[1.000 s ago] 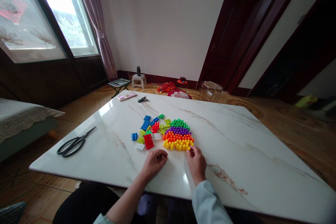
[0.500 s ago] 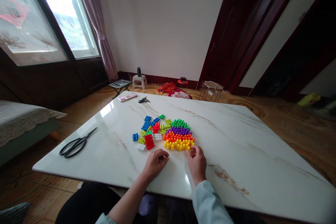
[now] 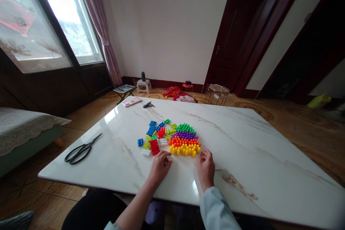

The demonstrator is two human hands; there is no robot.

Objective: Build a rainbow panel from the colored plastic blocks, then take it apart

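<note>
Small rounded plastic pieces stand grouped in bands on the white marble-patterned table [image 3: 269, 172]. Nearest me are the yellow pieces [image 3: 185, 150], then the orange pieces [image 3: 184, 141], the purple pieces [image 3: 185, 135] and the green pieces [image 3: 186, 128]. My left hand [image 3: 161, 165] rests by the front left corner of the yellow band, thumb and forefinger apart, nothing visible between them. Just off the right end of that band is my right hand [image 3: 206, 167], its fingers loosely bent and apart, with no piece visible in it.
Left of the bands lie loose red pieces [image 3: 155, 147], white pieces [image 3: 146, 153], blue pieces [image 3: 151, 129] and lime pieces [image 3: 147, 145]. Black-handled scissors [image 3: 83, 149] lie at the table's left. Farther back are a phone [image 3: 132, 102] and a dark key-like bunch [image 3: 148, 104].
My right hand has drawn away to the right from the yellow pieces it was touching. My left hand has shifted slightly, its forefinger nearer the yellow band. The view has tilted a little.
</note>
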